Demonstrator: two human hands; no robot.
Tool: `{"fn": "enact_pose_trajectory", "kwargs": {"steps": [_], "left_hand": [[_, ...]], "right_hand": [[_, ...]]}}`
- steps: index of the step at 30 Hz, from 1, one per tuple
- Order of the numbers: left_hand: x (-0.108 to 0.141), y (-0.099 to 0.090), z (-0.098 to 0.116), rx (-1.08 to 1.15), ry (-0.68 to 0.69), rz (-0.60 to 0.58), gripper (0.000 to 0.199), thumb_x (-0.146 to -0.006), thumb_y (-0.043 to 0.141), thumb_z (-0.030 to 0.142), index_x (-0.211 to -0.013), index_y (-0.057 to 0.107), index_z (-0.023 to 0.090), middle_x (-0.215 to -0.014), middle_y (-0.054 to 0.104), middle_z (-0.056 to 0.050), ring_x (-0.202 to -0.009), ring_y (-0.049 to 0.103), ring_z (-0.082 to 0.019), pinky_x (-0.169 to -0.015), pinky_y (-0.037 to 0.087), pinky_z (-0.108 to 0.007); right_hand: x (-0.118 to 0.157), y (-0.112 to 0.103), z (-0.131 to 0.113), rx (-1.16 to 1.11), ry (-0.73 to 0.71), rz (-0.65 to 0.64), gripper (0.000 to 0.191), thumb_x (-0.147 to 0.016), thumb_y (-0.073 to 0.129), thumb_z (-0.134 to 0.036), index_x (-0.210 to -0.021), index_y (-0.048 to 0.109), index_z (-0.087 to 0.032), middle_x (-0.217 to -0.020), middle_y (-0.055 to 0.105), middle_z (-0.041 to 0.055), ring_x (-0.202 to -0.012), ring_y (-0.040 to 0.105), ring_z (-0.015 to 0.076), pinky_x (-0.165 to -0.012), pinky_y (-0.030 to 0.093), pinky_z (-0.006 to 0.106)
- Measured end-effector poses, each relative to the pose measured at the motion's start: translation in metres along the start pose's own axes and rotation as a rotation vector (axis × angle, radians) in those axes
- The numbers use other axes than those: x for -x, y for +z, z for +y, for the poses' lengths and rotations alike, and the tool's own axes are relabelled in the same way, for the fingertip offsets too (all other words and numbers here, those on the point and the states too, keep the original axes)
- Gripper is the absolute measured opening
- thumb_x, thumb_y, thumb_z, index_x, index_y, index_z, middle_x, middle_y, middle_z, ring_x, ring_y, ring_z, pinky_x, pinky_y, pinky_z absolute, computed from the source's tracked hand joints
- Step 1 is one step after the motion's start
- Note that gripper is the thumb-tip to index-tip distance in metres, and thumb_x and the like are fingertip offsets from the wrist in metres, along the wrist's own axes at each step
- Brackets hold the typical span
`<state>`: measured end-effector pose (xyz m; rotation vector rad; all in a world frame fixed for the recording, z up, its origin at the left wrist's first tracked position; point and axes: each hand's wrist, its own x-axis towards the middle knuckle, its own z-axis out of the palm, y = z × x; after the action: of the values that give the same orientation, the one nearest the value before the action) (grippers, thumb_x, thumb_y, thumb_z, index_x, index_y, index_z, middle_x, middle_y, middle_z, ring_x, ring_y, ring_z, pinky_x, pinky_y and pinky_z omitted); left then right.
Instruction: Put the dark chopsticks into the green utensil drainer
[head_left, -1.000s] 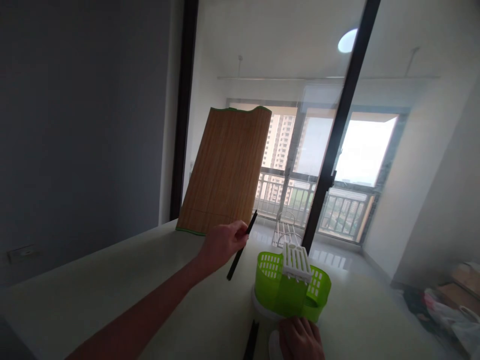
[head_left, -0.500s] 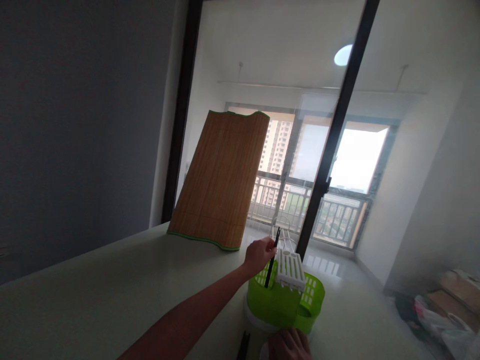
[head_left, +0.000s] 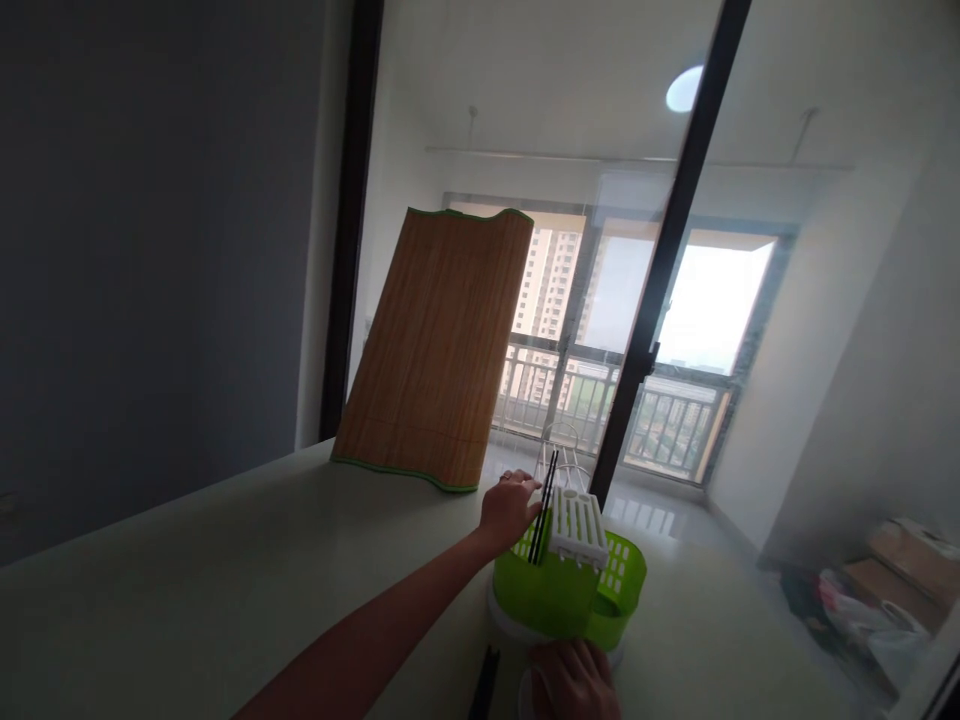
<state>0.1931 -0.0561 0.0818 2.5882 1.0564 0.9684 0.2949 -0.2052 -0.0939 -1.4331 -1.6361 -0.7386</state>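
Note:
A bright green utensil holder [head_left: 544, 595] with a white slotted top [head_left: 577, 525] stands on the pale table. Two thin black sticks [head_left: 543, 510] lean upright in its left compartment. My left hand [head_left: 510, 512] is just left of these sticks, thumb and fingers apart, with the fingertips close to them. My right hand [head_left: 576, 680] is low in front of the holder, its fingers curled; what they hold, if anything, is hidden. Left of that hand lies a dark, narrow item [head_left: 485, 683], partly cut off by the lower edge.
A brown slatted mat [head_left: 435, 350] with green edging stands behind the holder to the left. White wire loops [head_left: 561, 440] rise behind the holder. A dark-framed glass door [head_left: 645, 330] is beyond the table [head_left: 315, 560]. Boxes and bags [head_left: 892, 590] lie at the far right.
My left hand has opened from its pinch on the sticks and moved slightly left. The two sticks now show separately. My right hand remains in front of the holder. The view has shifted a little.

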Motion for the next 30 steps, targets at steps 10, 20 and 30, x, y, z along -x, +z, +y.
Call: {"fn": "enact_pose_trajectory", "kwargs": {"steps": [10,20,30], "left_hand": [[0.125,-0.025,-0.014,0.056,-0.066,0.041,0.021,-0.090,0.044,0.031,-0.105,0.058,0.026,-0.116,0.059,0.000,-0.089,0.061,-0.015,-0.077,0.046,-0.026],[0.132,-0.007,-0.041,0.253,0.021,0.164,0.015,-0.085,0.049,0.021,-0.096,0.059,0.023,-0.108,0.055,-0.004,-0.095,0.059,-0.017,-0.077,0.051,-0.028],[0.209,-0.026,-0.021,0.429,-0.107,0.596,0.009,-0.089,0.052,0.029,-0.091,0.060,0.025,-0.096,0.058,-0.002,-0.090,0.057,-0.015,-0.081,0.052,-0.029]], "right_hand": [[-0.008,-0.013,-0.021,-0.130,0.009,-0.062,0.021,-0.088,0.041,-0.025,-0.084,0.062,-0.028,-0.076,0.063,-0.0016,-0.077,0.051,0.0184,-0.082,0.032,0.031],[-0.011,-0.015,-0.021,-0.135,-0.081,-0.068,0.015,-0.082,0.046,-0.018,-0.081,0.060,-0.025,-0.074,0.060,0.0001,-0.076,0.049,0.0190,-0.080,0.031,0.033],[-0.030,-0.051,-0.076,-0.377,-0.265,-0.415,0.022,-0.082,0.056,-0.014,-0.101,0.060,-0.023,-0.091,0.065,0.0000,-0.081,0.053,0.0165,-0.073,0.038,0.033]]}}
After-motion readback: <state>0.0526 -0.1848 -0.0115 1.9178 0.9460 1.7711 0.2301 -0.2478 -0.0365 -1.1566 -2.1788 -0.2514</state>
